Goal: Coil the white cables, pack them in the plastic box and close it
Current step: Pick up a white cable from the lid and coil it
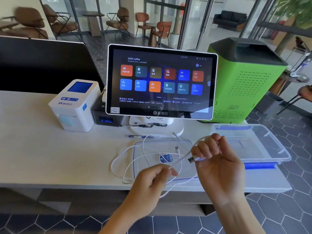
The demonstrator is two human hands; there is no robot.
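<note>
Café counter [50,157], coiling step in hand: right hand [217,164] grips the white cable [184,156] near its USB plug, left hand [152,181] pinches it lower, rest lies loose over the lid [168,173], plastic box [253,149] open alongside; next, wrap loops.

Both forearms are bare to the bottom edge of the view, with no sleeves showing. The left hand [152,179] and right hand [217,163] wear no gloves, rings or watch.
</note>
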